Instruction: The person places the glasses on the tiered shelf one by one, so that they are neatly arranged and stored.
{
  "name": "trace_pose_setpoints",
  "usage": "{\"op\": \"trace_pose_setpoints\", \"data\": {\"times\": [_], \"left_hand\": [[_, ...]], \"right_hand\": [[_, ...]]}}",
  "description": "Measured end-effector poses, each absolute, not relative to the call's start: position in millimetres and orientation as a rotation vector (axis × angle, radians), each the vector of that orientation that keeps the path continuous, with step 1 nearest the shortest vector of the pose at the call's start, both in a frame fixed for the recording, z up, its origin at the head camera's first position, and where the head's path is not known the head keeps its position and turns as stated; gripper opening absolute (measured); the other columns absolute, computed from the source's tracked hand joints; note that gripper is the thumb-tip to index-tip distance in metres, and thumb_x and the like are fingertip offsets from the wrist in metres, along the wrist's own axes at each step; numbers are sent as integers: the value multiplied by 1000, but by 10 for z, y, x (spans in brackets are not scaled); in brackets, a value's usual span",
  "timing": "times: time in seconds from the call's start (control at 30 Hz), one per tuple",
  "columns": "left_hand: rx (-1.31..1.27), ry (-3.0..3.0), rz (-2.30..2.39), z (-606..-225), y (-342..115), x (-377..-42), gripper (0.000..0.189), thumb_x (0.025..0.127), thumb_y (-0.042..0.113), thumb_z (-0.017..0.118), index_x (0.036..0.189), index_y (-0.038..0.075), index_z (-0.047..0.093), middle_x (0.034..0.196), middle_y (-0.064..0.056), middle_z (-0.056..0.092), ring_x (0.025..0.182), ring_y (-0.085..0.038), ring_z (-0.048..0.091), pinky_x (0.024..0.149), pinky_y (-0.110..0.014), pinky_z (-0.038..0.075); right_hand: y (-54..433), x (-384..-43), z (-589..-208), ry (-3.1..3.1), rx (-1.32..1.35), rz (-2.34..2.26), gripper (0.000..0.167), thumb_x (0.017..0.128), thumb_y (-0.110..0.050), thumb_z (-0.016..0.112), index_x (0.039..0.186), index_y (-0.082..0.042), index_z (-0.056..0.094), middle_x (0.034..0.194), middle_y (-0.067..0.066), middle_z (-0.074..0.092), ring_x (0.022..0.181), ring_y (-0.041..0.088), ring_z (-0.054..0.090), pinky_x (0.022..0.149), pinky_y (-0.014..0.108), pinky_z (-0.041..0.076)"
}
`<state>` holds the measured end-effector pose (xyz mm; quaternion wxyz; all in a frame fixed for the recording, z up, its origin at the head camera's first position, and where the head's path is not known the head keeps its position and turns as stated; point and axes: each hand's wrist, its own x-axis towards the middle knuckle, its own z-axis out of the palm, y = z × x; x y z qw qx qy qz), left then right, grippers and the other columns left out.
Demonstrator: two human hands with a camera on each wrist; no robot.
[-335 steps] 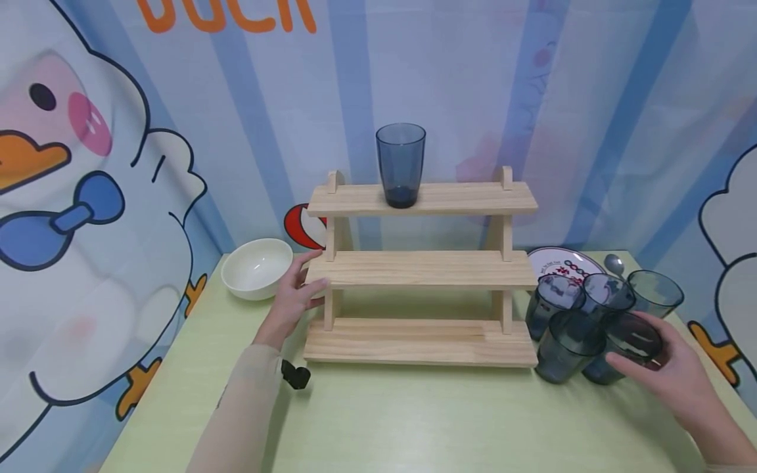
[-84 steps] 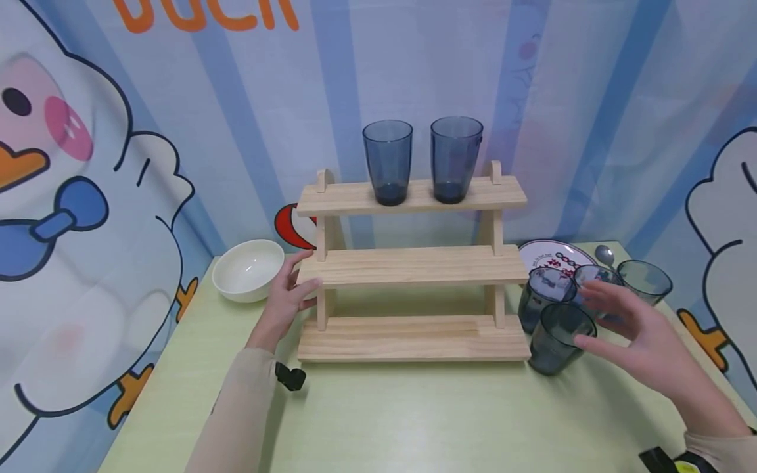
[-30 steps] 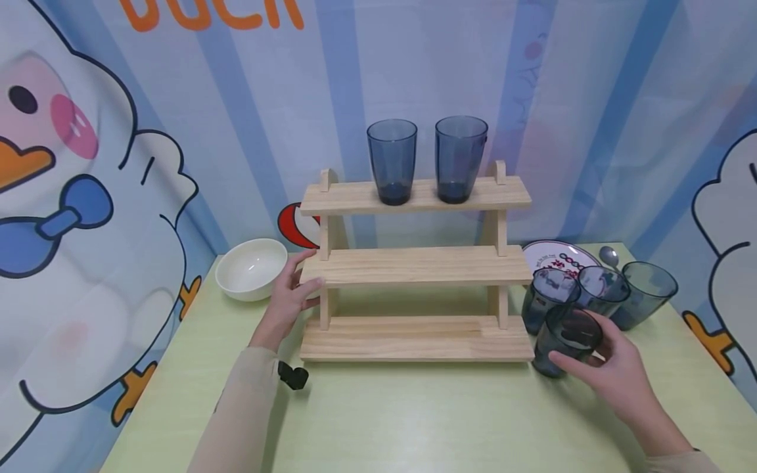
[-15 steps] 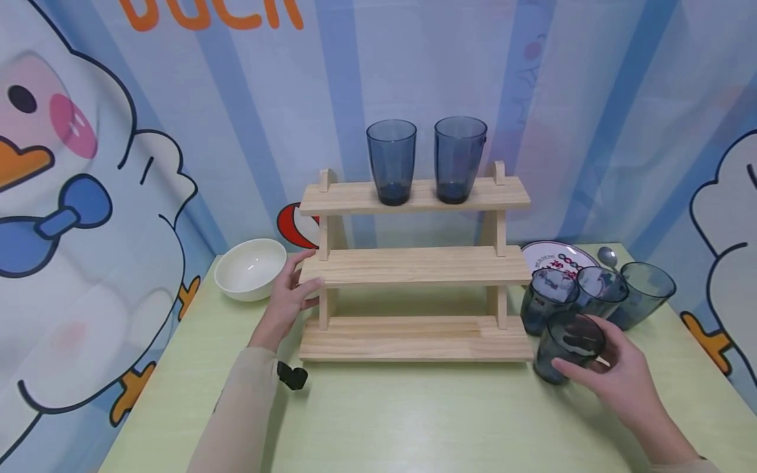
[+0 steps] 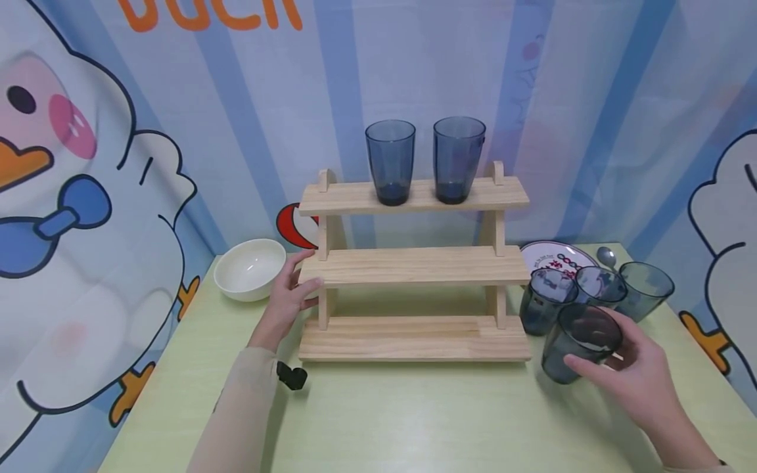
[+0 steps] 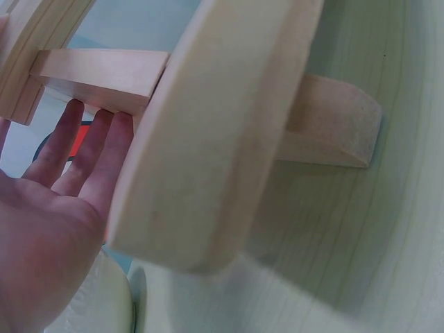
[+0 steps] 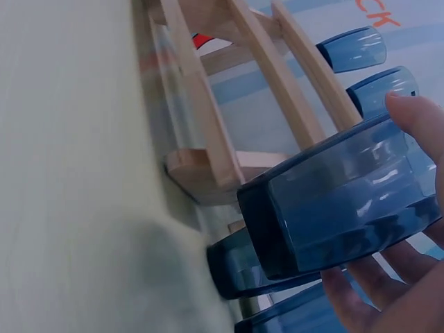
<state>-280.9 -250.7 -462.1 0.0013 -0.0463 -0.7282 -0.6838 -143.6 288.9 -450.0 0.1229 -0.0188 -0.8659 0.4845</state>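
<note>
My right hand grips a blue-grey drinking glass, thumb on the near side and fingers round the far side. In the right wrist view this glass is raised off the table, its shadow below. My left hand holds the left end of a three-tier wooden shelf by the middle board. The left wrist view has its fingertips against the upright. On the top board stand two matching glasses, a left one and a right one.
Three more glasses stand close together right of the shelf: one near the boards, one in the middle and one at the far right. Behind them are a patterned plate and a spoon. A white bowl sits at left.
A second glass has joined the first on the top board. My right hand has taken another glass, lifted it and drawn it slightly right, away from the shelf. My left hand keeps its hold.
</note>
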Motion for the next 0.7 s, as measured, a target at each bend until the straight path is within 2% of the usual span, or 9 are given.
{"op": "trace_pose_setpoints", "data": {"times": [0.13, 0.3, 0.43, 0.53, 0.7], "left_hand": [[-143, -2293, -2135, -4620, -2511, -2802, 65, 102, 15, 68, 159, 28, 41, 156, -18, 45, 132, -42, 55, 102, -63, 53], [-149, -2290, -2143, -4624, -2513, -2804, 65, 102, 15, 68, 160, 28, 40, 158, -18, 44, 133, -42, 54, 103, -63, 52], [-145, -2295, -2142, -4634, -2514, -2809, 66, 102, 16, 68, 160, 28, 39, 159, -18, 43, 133, -42, 54, 103, -62, 52], [-144, -2298, -2138, -4641, -2516, -2815, 66, 103, 16, 67, 161, 28, 39, 159, -18, 43, 134, -42, 54, 103, -62, 52], [-145, -2300, -2142, -4639, -2516, -2815, 66, 103, 17, 68, 161, 27, 38, 160, -18, 42, 135, -42, 53, 104, -63, 51]], "right_hand": [[2860, -1444, -4408, -2503, -39, 1457, 83, 85, -18, 90, 156, -15, 47, 137, 0, 54, 106, -9, 57, 82, 6, 53], [2803, -1452, -4303, -2461, 3, 1513, 81, 87, -13, 88, 157, -19, 47, 135, -9, 55, 109, -7, 58, 84, 7, 53], [2733, -1478, -4241, -2386, 90, 1606, 82, 86, -2, 86, 156, -17, 48, 133, -14, 57, 112, -4, 61, 85, 9, 54], [2678, -1512, -4199, -2339, 146, 1658, 82, 84, 4, 85, 155, -14, 49, 134, -12, 58, 114, -2, 62, 86, 10, 55], [2555, -1570, -4127, -2300, 187, 1699, 81, 82, 5, 86, 153, -14, 51, 134, -10, 59, 114, 0, 63, 87, 11, 55]]}}
